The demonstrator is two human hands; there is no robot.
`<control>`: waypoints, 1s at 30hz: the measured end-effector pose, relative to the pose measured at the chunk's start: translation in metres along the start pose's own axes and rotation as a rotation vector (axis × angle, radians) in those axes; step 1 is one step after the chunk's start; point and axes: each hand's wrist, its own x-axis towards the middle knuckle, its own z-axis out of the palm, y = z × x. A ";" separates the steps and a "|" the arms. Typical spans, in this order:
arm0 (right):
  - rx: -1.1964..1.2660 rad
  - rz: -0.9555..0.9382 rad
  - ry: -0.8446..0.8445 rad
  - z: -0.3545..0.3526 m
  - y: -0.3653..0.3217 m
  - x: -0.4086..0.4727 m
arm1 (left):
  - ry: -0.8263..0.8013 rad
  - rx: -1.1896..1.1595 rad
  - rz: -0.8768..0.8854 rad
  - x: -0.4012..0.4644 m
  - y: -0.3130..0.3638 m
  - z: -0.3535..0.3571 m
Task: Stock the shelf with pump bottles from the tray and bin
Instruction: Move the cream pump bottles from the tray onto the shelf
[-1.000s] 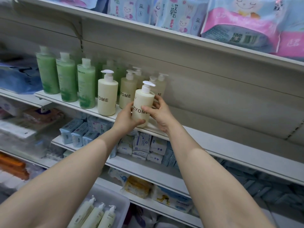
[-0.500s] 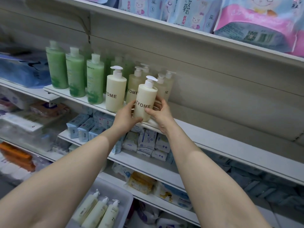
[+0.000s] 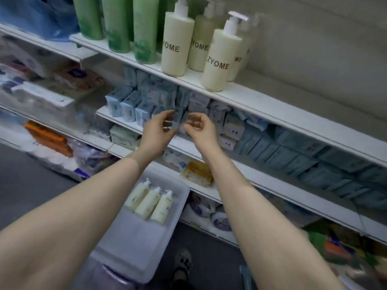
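A cream ZYOME pump bottle [image 3: 219, 57] stands upright at the front edge of the white shelf [image 3: 261, 101], to the right of several other cream bottles [image 3: 177, 45] and green bottles [image 3: 144, 30]. My left hand [image 3: 158, 130] and my right hand [image 3: 200, 128] hang below that shelf, in front of the lower rows, fingers loosely curled and holding nothing. Three cream pump bottles [image 3: 149, 201] lie side by side in a translucent white bin [image 3: 180, 185] down by the floor.
Blue soap packs [image 3: 125, 103] fill the shelf below the bottles. More blue boxes [image 3: 293, 151] run along to the right. Orange packets [image 3: 50, 137] and wrapped goods sit lower left. A shoe [image 3: 183, 262] stands on the dark floor beside the bin.
Both hands have let go of the cream bottle, which now stands on the shelf edge. The hands have dropped below the shelf. The view has tilted down toward the bin.
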 end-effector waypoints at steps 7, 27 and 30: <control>-0.029 0.356 -0.168 0.060 0.135 -0.029 | -0.075 0.031 -0.311 -0.069 -0.106 0.014; -0.281 0.840 -0.364 0.138 0.377 0.013 | -0.358 0.259 -0.743 -0.180 -0.323 0.132; -0.292 0.835 -0.367 0.144 0.400 0.017 | -0.388 0.289 -0.752 -0.182 -0.336 0.150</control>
